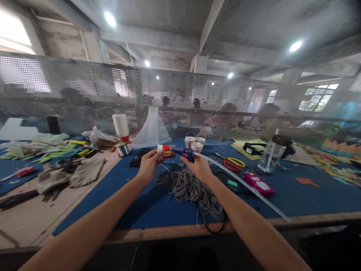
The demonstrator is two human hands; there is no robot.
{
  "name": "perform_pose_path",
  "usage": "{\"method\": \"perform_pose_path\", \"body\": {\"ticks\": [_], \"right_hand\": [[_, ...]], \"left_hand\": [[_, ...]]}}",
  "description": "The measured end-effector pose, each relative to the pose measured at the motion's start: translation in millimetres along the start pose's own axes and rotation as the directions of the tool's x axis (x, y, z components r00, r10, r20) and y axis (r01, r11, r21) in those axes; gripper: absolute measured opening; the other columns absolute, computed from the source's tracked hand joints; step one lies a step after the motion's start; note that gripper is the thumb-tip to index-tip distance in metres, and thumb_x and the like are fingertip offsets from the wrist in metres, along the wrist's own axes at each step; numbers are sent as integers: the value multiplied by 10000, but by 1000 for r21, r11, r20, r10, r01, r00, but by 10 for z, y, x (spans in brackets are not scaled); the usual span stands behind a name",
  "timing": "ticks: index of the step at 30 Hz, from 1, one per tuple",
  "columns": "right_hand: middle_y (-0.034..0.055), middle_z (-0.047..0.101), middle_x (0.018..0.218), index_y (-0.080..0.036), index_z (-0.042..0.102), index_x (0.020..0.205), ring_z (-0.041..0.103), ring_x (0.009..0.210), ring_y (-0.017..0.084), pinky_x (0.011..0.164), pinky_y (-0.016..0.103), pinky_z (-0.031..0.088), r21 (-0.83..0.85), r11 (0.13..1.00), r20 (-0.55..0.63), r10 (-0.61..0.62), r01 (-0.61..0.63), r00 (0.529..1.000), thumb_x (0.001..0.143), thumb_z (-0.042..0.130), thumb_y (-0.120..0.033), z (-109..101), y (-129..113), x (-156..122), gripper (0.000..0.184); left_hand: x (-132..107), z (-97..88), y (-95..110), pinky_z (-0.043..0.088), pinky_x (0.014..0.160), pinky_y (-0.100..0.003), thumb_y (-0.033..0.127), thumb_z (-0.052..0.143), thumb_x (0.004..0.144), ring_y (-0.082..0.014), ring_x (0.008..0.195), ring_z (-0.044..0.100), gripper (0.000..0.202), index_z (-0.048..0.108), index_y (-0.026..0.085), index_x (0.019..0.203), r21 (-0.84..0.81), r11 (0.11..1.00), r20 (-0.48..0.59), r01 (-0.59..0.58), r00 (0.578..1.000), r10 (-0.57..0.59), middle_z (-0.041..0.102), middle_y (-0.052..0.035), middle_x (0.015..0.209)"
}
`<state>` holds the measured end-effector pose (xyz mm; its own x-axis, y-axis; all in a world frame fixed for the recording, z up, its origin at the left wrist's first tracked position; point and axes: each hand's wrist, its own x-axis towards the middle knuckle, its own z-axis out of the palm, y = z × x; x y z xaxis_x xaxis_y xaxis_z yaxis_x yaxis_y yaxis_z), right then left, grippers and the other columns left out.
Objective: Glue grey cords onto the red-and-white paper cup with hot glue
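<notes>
My left hand [148, 163] is closed on a small red and white block [164, 150] held above the blue mat [296, 195]. My right hand [199, 166] is closed round a blue glue gun [184, 152], its nozzle pointing left and almost touching the block. A long translucent glue stick [242, 183] runs from the gun's back down to the right, past my right forearm. Below both hands lies a tangled pile of grey cord [194, 190].
Red and yellow loops [233, 163], a pink case [258, 183] and a clear jar [271, 153] lie to the right. Small white cups [195, 142], a cup stack [121, 125], a solder spool [123, 149] and gloves [70, 175] sit left and behind. A perforated metal screen [84, 86] backs the table; people sit beyond it.
</notes>
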<state>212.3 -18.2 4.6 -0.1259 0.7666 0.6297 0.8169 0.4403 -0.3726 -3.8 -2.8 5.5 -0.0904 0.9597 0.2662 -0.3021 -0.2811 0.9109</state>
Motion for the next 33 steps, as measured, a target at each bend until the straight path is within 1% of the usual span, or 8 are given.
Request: {"method": "perform_pose_path", "body": {"ticks": [4, 11, 27, 33], "right_hand": [[84, 733, 976, -198, 667, 1161, 677, 906, 265, 746, 297, 480, -3, 1000, -18, -17, 17, 1000, 901, 530, -588, 5, 1, -1, 488], [86, 738, 937, -195, 678, 1142, 684, 868, 264, 705, 288, 474, -40, 999, -9, -22, 21, 1000, 905, 521, -589, 0, 2, 4, 486], [81, 736, 956, -207, 676, 1149, 680, 877, 261, 714, 293, 475, -62, 998, -12, -17, 17, 1000, 910, 504, -596, 11, 15, -1, 488], [82, 737, 948, -214, 682, 1139, 683, 882, 269, 723, 303, 479, -69, 998, -10, -11, 10, 1000, 908, 509, -591, 0, 0, 3, 475]], "left_hand": [[2, 0, -7, 520, 768, -316, 431, 823, 629, -185, 812, 636, 352, 750, 158, 840, 2, 1000, -2, -7, 1000, 7, 718, -53, 850], [32, -19, -42, 519, 776, -325, 434, 815, 646, -196, 836, 635, 351, 759, 160, 859, 20, 999, 0, -25, 1000, 25, 723, -62, 875], [23, -20, -41, 521, 783, -341, 427, 805, 658, -206, 840, 638, 336, 763, 159, 858, 31, 999, 6, -43, 999, 43, 724, -74, 881], [16, -11, -28, 518, 769, -321, 436, 806, 657, -196, 830, 633, 340, 760, 162, 854, 40, 998, 5, -42, 999, 42, 725, -62, 869]]}}
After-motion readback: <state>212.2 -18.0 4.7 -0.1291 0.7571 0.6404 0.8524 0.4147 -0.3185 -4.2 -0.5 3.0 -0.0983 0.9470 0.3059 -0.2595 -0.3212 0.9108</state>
